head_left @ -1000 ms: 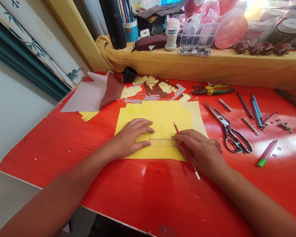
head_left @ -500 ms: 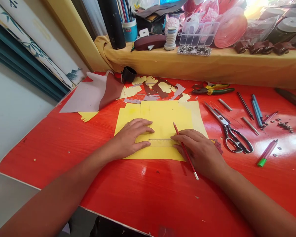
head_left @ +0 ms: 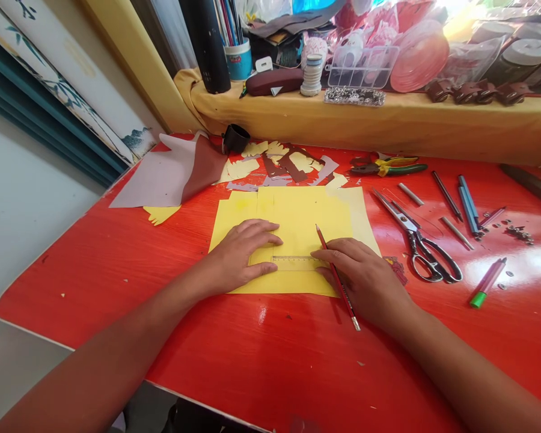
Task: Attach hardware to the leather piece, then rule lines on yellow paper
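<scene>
As we look down from the head camera, we see our bare arms reaching over a shiny red table (head_left: 252, 367) with fine streaks in its top. Our left hand (head_left: 241, 255) lies flat and wide on a big sheet of smooth yellow paper (head_left: 311, 207), and it holds nothing. Our right hand (head_left: 363, 279) is curled in and narrow, and it holds a thin red wooden pencil (head_left: 344, 297) between its fingers. The pencil lies on a slant, with its pale end past the paper's edge, pointing toward us over the red table. A flat clear ruler (head_left: 294, 263) lies on the yellow paper between our hands, and its long side runs left to right. Our right fingers (head_left: 324, 255) rest on its right end, and our left thumb (head_left: 264, 269) is just beside its left end.

Past the paper lie cut yellow and brown scraps (head_left: 279, 162). To the left is a bent grey and brown sheet (head_left: 171, 174). To the right are big steel scissors with black handles (head_left: 426, 258), and farther up are pliers with yellow and green handles (head_left: 388, 169).
</scene>
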{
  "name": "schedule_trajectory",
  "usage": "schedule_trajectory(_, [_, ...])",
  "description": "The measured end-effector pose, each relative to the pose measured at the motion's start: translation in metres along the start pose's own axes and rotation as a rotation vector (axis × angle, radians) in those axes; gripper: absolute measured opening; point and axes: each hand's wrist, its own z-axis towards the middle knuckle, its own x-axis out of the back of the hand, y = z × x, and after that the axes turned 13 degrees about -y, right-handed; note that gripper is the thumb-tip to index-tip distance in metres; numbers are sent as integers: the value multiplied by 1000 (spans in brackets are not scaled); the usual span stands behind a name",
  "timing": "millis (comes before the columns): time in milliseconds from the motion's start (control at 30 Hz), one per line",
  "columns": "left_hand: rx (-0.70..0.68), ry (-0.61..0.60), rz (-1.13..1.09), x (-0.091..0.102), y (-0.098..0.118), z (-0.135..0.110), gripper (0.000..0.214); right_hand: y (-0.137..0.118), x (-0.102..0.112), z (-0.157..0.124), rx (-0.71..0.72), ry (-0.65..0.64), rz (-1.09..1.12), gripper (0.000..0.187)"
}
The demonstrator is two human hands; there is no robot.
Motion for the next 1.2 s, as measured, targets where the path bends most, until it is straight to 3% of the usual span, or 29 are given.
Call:
schedule_trajectory(1000, [-51, 10, 107, -1, -4, 2, 40, 2, -3, -2, -16, -9, -1, 19])
schedule_trajectory(1200, [-72, 139, 162, 5, 12, -4, 34, 3, -3, -3, -28, -36, -4, 20])
